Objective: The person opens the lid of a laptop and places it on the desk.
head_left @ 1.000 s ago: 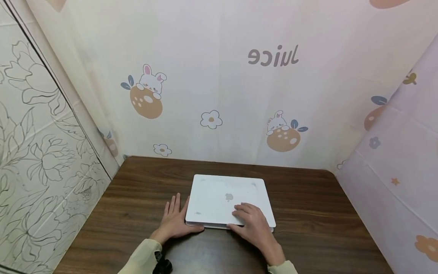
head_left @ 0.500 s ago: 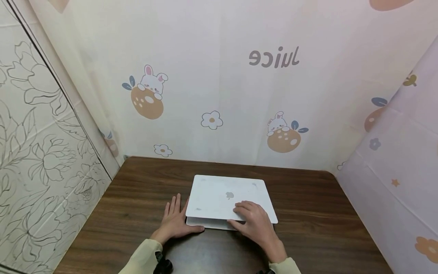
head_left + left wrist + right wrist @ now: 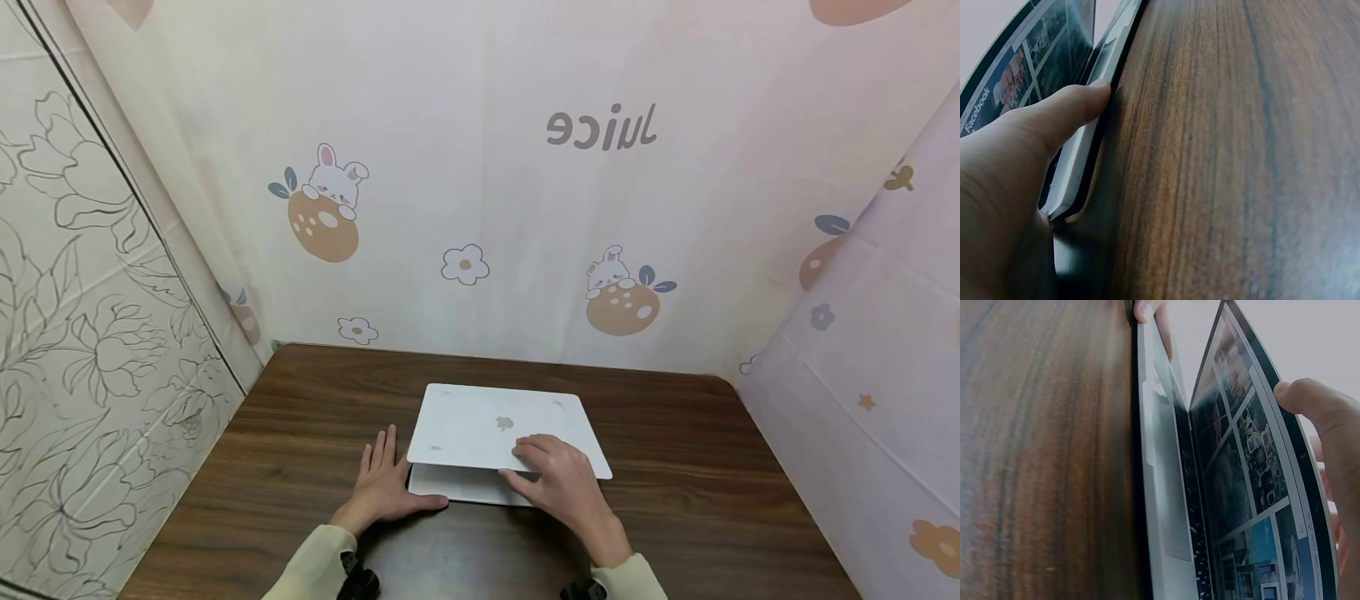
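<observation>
A silver laptop lies on the table with its lid partly raised and the logo facing up. My right hand grips the lid's front edge, fingers on top and thumb beneath. In the right wrist view, that thumb touches the border of the lit screen, and part of the dark keyboard shows. My left hand lies at the laptop's left front corner, its fingers spread straight on the table. Its thumb rests on the front edge of the laptop base.
The dark wooden table extends around the laptop on all sides. A printed curtain hangs behind its far edge. Another patterned curtain stands along the right, and a floral panel along the left.
The right hand has lifted the front edge of the laptop lid, widening the gap above the base from a sliver. The left hand has stayed in place.
</observation>
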{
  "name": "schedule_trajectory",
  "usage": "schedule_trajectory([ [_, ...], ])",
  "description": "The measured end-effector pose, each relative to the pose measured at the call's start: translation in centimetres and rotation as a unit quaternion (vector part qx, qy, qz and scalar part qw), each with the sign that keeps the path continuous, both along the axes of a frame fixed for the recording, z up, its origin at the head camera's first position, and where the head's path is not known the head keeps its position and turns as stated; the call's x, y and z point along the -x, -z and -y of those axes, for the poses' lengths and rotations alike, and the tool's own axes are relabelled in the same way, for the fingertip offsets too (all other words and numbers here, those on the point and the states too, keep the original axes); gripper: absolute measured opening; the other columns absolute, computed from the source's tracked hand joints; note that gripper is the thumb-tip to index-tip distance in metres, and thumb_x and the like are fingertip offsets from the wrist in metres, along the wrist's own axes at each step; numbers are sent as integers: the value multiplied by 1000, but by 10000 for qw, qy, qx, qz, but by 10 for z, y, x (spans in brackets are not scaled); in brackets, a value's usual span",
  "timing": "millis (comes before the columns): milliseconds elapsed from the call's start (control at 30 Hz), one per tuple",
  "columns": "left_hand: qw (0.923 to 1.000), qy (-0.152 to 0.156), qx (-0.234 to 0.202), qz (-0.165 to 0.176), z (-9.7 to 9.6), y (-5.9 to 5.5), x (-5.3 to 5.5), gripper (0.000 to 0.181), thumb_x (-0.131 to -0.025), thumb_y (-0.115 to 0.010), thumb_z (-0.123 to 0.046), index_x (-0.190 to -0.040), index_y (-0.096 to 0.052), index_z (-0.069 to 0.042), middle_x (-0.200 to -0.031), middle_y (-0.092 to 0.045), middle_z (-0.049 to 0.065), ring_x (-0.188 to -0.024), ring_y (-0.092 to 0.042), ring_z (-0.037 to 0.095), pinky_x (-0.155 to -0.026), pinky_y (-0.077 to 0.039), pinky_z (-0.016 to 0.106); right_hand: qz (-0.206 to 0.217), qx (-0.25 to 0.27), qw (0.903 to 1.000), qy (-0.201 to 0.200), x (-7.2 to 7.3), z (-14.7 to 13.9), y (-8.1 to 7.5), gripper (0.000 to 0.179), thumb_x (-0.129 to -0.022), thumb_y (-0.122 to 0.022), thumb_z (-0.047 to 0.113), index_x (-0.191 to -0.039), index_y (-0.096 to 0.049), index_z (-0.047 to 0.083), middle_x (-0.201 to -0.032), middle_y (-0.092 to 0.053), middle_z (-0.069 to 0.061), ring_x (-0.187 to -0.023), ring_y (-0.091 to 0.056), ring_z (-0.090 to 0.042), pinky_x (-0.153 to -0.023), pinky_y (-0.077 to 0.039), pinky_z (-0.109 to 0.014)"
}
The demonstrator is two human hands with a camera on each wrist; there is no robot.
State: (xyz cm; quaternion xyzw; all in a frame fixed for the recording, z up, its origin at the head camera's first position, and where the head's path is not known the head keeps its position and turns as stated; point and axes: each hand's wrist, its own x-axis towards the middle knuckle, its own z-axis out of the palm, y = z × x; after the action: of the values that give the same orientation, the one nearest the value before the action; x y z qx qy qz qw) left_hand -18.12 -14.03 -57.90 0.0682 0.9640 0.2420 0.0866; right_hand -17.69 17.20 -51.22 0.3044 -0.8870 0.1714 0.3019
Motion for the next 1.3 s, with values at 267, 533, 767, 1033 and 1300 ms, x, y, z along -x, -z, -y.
schedule_trajectory([
  [267, 9999, -18, 87, 57, 0, -1, 1, 125, -64, -70, -90, -159, -41, -15, -172, 1, 23, -160, 4, 41, -126, 5, 59, -115, -99, 9998, 110, 5, 2, -12, 31, -75, -90, 43, -90, -81, 19, -93, -78, 3, -87, -76, -16, -66, -62, -34],
  [533, 9998, 1, 97, 156, -1, -4, 0, 131, -61, -65, -95, -160, -38, -13, -172, 1, 22, -160, 4, 41, -126, 5, 59, 17, -133, 9998, 153, 9, 2, -24, 26, -79, -88, 42, -89, -79, 20, -90, -79, 4, -80, -76, -14, -59, -60, -32],
  [767, 9994, 60, 126, 317, -2, -12, -1, 132, -63, -65, -94, -162, -33, -12, -172, 1, 23, -160, 4, 42, -126, 4, 59, 35, -190, 9997, 122, 13, 2, -30, 24, -81, -87, 42, -89, -79, 21, -88, -79, 5, -75, -75, -13, -56, -57, -29],
  [1033, 9996, 99, 99, 227, -3, -16, -3, 132, -65, -65, -93, -164, -28, -14, -172, 1, 25, -159, 3, 44, -126, 3, 61, -33, -191, 9998, 45, 16, 2, -35, 21, -83, -85, 40, -90, -78, 21, -87, -78, 6, -72, -73, -11, -54, -56, -28],
  [1300, 9994, 57, 131, 306, -2, -14, -1, 131, -65, -66, -92, -165, -24, -19, -172, 2, 23, -159, 4, 42, -126, 3, 60, -44, -246, 9997, 67, 18, 2, -38, 20, -84, -84, 40, -90, -78, 21, -86, -78, 6, -69, -72, -11, -51, -53, -26],
])
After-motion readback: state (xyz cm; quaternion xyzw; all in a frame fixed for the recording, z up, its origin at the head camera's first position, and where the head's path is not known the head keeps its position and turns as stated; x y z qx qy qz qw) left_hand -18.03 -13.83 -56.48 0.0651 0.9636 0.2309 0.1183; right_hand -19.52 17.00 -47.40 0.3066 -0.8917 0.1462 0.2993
